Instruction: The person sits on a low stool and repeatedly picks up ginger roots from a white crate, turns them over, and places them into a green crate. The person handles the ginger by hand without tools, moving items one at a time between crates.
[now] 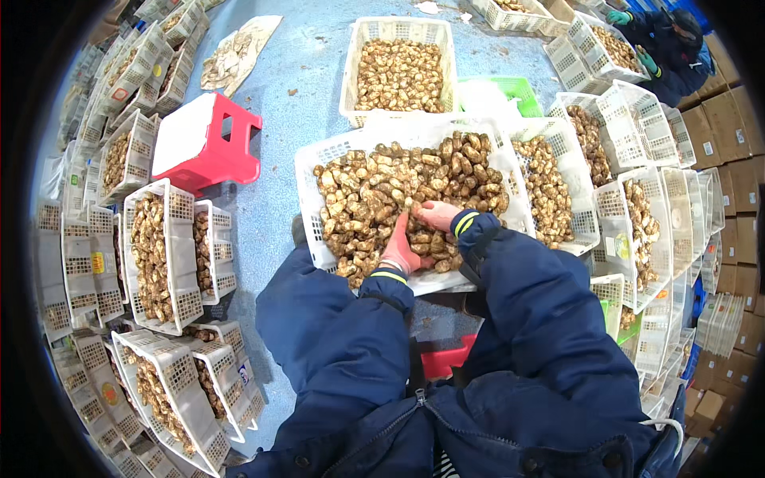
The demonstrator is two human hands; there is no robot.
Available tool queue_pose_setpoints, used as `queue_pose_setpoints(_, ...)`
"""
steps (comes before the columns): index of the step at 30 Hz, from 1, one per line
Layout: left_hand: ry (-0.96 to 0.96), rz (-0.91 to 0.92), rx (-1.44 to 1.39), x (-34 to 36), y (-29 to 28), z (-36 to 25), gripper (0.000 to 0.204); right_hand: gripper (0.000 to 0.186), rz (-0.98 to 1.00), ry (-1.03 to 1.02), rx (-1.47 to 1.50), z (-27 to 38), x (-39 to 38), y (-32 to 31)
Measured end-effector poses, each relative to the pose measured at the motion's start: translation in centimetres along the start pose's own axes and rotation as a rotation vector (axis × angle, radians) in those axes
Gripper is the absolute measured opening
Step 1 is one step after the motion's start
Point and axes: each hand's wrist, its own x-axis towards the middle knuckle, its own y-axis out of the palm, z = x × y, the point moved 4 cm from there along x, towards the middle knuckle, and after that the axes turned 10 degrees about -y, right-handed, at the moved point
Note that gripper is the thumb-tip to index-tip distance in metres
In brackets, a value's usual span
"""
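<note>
A white perforated crate [307, 171] stands tilted in front of me, heaped with small brown-and-cream tubers [362, 203]; I cannot tell their exact kind. My left hand [403, 251], in what looks like a pink glove, is low in the heap. Its thumb points up toward my right hand and its other fingers curl among the tubers; what they hold is hidden. My right hand [438, 215] is closed, with its fingertips at a small pale tuber [409, 203] between the two hands. Darker tubers [470, 163] lie on the heap's right side.
Beyond stands another filled crate [351, 80]. More crates [182, 263] line the left, and others [586, 215] the right. A red stool [215, 147] with a white top is at the left. A person [673, 52] in green gloves works at the far right, near cardboard boxes [721, 127].
</note>
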Motion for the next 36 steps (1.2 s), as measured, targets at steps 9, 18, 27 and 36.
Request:
queue_pose_setpoints(9,0.24,0.465,-0.27,-5.5,6.4,-4.4,0.066,0.046,-0.338,-0.523,0.605,9.5,-13.3,-5.5)
queue_pose_setpoints(18,0.361,0.329,-0.417,-7.9,7.8,-4.6,0.059,0.028,-0.655,-0.392,0.719,7.9,-15.8,-5.4)
queue_pose_setpoints(27,0.429,0.287,-0.436,-9.0,8.2,-5.1,0.053,0.037,-0.798,-0.616,-0.188,9.4,-15.1,-4.2)
queue_pose_setpoints(36,0.425,0.272,-0.548,-10.6,9.5,-5.0,0.057,0.042,-0.64,-0.647,0.709,9.0,-15.0,-5.3)
